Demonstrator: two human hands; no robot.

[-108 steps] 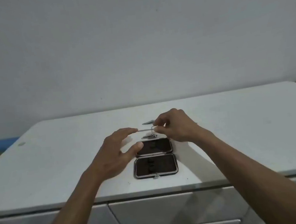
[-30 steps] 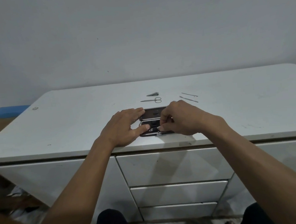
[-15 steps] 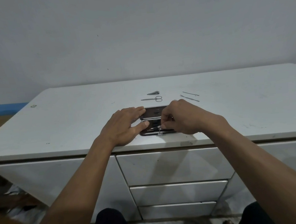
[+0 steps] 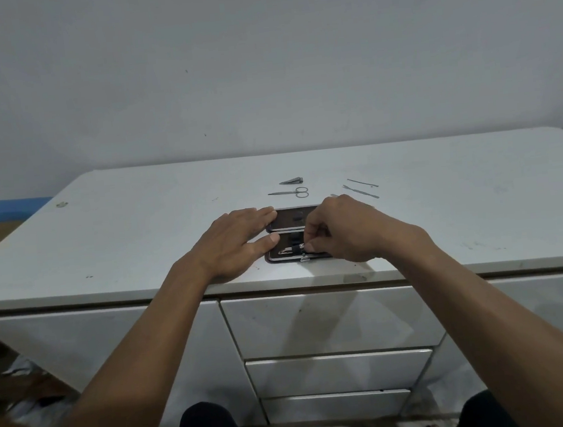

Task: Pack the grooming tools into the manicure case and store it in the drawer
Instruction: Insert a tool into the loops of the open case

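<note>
Drawers (image 4: 332,322): three, closed.
Case (image 4: 287,218): open on desk (image 4: 137,234), partly hidden by hands.
Right hand (image 4: 347,231): pinching tool (image 4: 290,249) in case.
Left hand (image 4: 238,243): flat, steadying case.
Beyond: clipper (image 4: 291,180), scissors (image 4: 288,193), two thin tools (image 4: 362,187).

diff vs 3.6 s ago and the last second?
3.6 s ago both hands held a thin tool above the open manicure case. Now the right hand presses a tool into the case's near half and the left hand steadies its left edge. Over the last second: scissors, clipper and two thin tools stayed put.
</note>
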